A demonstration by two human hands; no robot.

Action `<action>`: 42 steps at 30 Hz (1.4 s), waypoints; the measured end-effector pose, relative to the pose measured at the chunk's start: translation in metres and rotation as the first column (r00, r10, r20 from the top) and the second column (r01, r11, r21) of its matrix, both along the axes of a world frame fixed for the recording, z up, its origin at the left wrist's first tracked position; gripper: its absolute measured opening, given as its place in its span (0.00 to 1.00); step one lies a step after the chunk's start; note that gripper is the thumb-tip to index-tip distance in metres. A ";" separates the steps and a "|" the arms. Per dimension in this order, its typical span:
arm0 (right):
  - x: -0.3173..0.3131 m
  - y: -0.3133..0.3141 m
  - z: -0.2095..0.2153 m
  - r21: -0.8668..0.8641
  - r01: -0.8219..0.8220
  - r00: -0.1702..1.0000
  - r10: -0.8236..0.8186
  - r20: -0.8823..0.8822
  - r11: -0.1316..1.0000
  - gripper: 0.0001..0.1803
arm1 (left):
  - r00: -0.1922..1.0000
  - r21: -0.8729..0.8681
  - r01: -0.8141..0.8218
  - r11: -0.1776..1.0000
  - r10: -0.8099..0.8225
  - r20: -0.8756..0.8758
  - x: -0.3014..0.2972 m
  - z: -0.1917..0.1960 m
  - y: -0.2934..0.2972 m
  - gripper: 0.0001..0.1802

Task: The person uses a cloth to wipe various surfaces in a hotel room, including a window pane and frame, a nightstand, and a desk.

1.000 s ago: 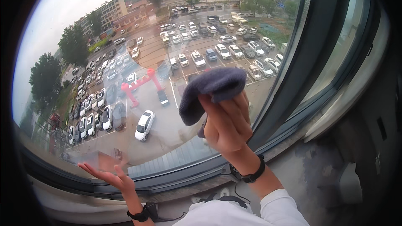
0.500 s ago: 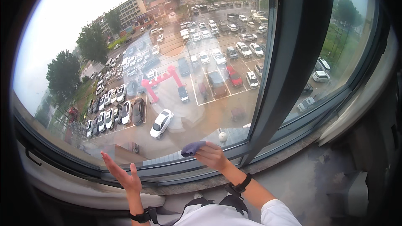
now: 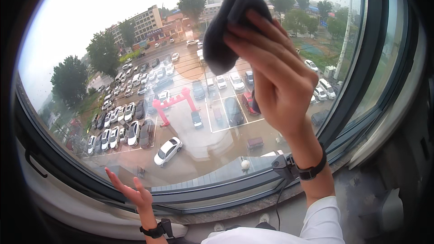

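1. Before the upper part of the windowpane, the right hand held a folded dark-grey cloth, fingers close together and pressed on the fabric — the thumb was hidden, and I could not tell whether cloth touched glass.
2. Near the pane's lower left, the left hand stood open, thumb spread from the fingers.
3. A dark window frame enclosed the pane.
4. Beyond it, marked parking bays contained cars — one white sedan sat outside them, near a pink inflatable arch.
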State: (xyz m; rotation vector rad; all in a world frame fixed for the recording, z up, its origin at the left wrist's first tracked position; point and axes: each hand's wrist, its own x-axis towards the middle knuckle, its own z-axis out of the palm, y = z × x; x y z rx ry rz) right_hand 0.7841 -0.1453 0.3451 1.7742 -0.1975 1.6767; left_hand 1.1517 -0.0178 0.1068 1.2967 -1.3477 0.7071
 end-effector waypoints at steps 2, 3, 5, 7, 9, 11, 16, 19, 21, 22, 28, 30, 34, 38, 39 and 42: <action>0.012 0.004 0.026 0.035 0.009 0.999 -0.011 0.037 0.999 0.14 | 0.999 0.011 -0.045 0.999 0.045 -0.004 0.020 -0.018 0.011 0.35; 0.020 0.009 0.043 0.048 -0.075 0.997 0.073 0.033 0.996 0.14 | 0.999 0.010 -0.032 0.999 0.032 -0.010 0.026 -0.020 0.010 0.35; 0.030 0.014 0.069 0.016 -0.176 0.984 0.175 0.020 0.984 0.15 | 0.999 -0.025 -0.042 0.999 0.041 -0.023 0.037 -0.029 0.013 0.35; 0.042 0.012 0.083 -0.018 -0.200 0.980 0.200 0.022 0.980 0.17 | 0.998 -0.035 -0.060 0.998 0.060 -0.020 0.052 -0.037 0.015 0.35; 0.045 0.015 0.073 0.017 -0.111 0.990 0.109 0.093 0.994 0.20 | 0.997 -0.044 -0.075 0.996 0.075 -0.017 0.064 -0.044 0.015 0.35; 0.031 0.015 0.065 0.031 0.114 0.981 -0.118 0.155 0.993 0.20 | 0.998 -0.070 -0.066 0.995 0.065 -0.016 0.076 -0.049 0.015 0.36; 0.009 0.014 0.009 0.152 0.383 0.878 -0.410 0.248 0.911 0.19 | 1.000 -0.033 -0.002 0.999 0.002 -0.010 0.096 -0.060 0.006 0.37; 0.025 0.014 -0.043 0.151 0.384 0.881 -0.410 0.235 0.911 0.21 | 1.000 -0.025 0.021 0.999 -0.021 0.004 0.104 -0.075 0.000 0.37; 0.043 0.021 -0.094 0.226 0.340 0.875 -0.395 0.278 0.913 0.20 | 0.999 -0.021 0.002 1.000 -0.001 0.040 0.109 -0.089 -0.007 0.37; 0.052 0.030 -0.120 0.302 0.374 0.849 -0.455 0.269 0.877 0.20 | 0.991 -0.064 -0.011 0.998 0.020 0.135 0.114 -0.097 -0.012 0.37; 0.108 0.068 -0.353 0.556 0.275 0.919 -0.385 0.088 0.784 0.16 | 0.975 -0.074 -0.006 0.997 0.022 0.222 0.120 -0.108 -0.008 0.37; 0.126 0.077 -0.389 0.599 0.175 0.962 -0.266 0.067 0.782 0.15 | 0.974 -0.087 0.012 0.996 0.008 0.226 0.120 -0.105 -0.008 0.37; 0.122 0.068 -0.372 0.544 0.296 0.954 -0.269 -0.130 0.785 0.15 | 0.975 -0.062 0.016 0.998 -0.002 0.221 0.116 -0.105 -0.011 0.36; 0.131 0.059 -0.260 0.283 0.518 0.852 -0.460 -0.250 0.807 0.19 | 0.981 -0.055 -0.009 0.998 0.020 0.194 0.119 -0.101 -0.011 0.35; 0.137 0.058 -0.228 0.281 0.514 0.857 -0.470 -0.212 0.810 0.20 | 0.980 -0.048 -0.023 0.999 0.032 0.195 0.118 -0.099 -0.011 0.35; 0.150 0.058 -0.120 0.339 0.480 0.877 -0.445 -0.180 0.809 0.20 | 0.992 0.055 0.069 0.996 -0.075 0.102 0.113 -0.090 0.003 0.36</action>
